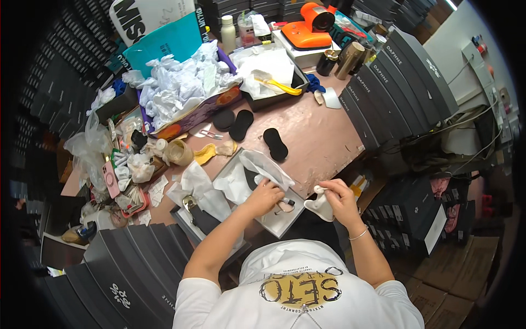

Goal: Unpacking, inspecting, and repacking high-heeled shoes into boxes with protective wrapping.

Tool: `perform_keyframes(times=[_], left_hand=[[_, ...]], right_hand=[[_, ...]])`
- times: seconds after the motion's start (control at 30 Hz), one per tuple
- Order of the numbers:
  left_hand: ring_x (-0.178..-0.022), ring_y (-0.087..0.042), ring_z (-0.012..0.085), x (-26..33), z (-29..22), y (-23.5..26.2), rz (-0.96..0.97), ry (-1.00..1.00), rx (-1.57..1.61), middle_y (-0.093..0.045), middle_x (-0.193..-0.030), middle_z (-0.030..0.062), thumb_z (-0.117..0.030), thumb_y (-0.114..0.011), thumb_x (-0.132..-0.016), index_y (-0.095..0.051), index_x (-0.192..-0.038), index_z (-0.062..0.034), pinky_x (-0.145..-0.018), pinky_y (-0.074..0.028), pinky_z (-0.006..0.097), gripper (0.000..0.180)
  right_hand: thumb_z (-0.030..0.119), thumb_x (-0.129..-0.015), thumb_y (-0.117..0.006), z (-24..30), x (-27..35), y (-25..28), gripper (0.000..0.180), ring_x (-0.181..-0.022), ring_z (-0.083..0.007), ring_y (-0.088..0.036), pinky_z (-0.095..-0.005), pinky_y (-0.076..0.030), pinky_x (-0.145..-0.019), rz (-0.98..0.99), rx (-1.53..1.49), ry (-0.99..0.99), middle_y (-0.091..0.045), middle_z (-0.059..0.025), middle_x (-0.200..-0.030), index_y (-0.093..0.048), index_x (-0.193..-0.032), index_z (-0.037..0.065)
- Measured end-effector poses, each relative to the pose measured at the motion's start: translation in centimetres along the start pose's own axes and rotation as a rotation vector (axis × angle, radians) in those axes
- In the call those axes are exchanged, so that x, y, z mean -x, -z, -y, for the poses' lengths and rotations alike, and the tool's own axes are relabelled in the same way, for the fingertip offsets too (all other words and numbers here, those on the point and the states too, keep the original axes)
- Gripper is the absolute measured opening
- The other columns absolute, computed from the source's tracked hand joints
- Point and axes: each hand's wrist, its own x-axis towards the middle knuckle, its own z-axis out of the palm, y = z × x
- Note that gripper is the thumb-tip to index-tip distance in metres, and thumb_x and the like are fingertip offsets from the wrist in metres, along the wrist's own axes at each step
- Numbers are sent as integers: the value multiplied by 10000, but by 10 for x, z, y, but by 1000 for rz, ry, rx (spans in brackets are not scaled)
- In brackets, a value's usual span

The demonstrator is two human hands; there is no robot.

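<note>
My right hand [341, 202] is closed on a piece of soft white cloth [319, 208], pinched near its knotted top and held beside a shoebox. My left hand [264, 198] reaches into this open shoebox [280, 225], its fingers bent; what lies under them is hidden. White tissue paper [269, 166] and part of a black shoe [250, 176] show past its fingertips. A shoe part with a dark tip [286, 205] lies right of the left hand. Left of my left forearm is a second box holding a black shoe [205, 221] and tissue paper [198, 186].
Black shaped pads [275, 145] lie on the pink table [312, 129]. Behind are a bin of crumpled paper [178, 82], a yellow-handled brush [282, 86] and an orange device [307, 34]. Dark shoeboxes stack at right [402, 82] and front left [123, 268]. A jar [179, 153] stands left.
</note>
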Motion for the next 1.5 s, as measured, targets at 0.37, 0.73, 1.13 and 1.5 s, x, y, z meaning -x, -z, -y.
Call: perform_keyframes(times=[0.37,0.73,1.13,1.5], left_hand=[[-968,-552,87,72,-104,125,-617,383,1303,-596,-1086,17,-63,-658,-808,-476,-1336,-5,-875,-436,243,561],[-1009,-547,85,130,-131,84,-700,369,1310,-619,-1079,20,-51,-658,-810,-564,-1220,17,-917,-417,249,426],[-866,-646,154,119,-121,78,-776,286,1950,-641,-1017,92,-119,-589,-804,-524,-1232,17,-758,-535,267,454],[-688,-635,260,108,-78,54,-950,396,2227,-631,-811,182,-327,-479,-942,-550,-1119,8,-618,-534,317,385]], right_hand=[[36,-883,-569,33,-24,-22,187,-896,-123,-588,-253,-464,-813,58,-211,-5,-640,-63,-973,-638,-1051,-9],[-111,-782,-574,88,-20,-96,356,-814,-234,-586,-298,-492,-704,292,329,867,-568,-127,-966,-656,-1093,41],[-41,-751,-595,33,-62,-99,302,-875,-318,-582,-369,-489,-759,337,413,763,-570,-141,-1010,-628,-1045,21],[-16,-801,-597,-3,-206,-56,399,-973,-330,-579,-393,-489,-816,-131,869,772,-576,-155,-1111,-573,-1197,22]])
